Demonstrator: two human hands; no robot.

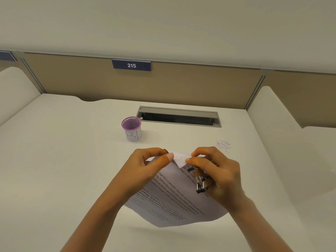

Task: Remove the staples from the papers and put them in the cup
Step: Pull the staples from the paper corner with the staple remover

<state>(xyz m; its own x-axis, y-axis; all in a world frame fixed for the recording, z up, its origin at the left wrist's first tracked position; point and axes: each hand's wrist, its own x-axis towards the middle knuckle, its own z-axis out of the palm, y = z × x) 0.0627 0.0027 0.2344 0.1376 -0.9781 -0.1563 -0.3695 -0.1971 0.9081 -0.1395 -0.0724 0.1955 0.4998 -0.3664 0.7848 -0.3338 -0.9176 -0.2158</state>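
- White papers (172,193) hang lifted off the desk (63,142) in the head view, their top corner pinched by the left hand (145,166) on one side and the right hand's (221,171) thumb and forefinger on the other
- Metal staple remover (201,180) sits tucked under the right hand's curled fingers; the staple is too small to make out
- Best to hold the corner taut and pull straight, then carry the staple to the purple-rimmed cup (132,129), standing well beyond the hands

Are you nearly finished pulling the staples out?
What's done is unclear: the inside of the cup is hidden. In hand: the left hand and right hand pinch the top corner of the papers, the right also holding the staple remover. Left: whatever comes out goes in the cup, standing apart behind.
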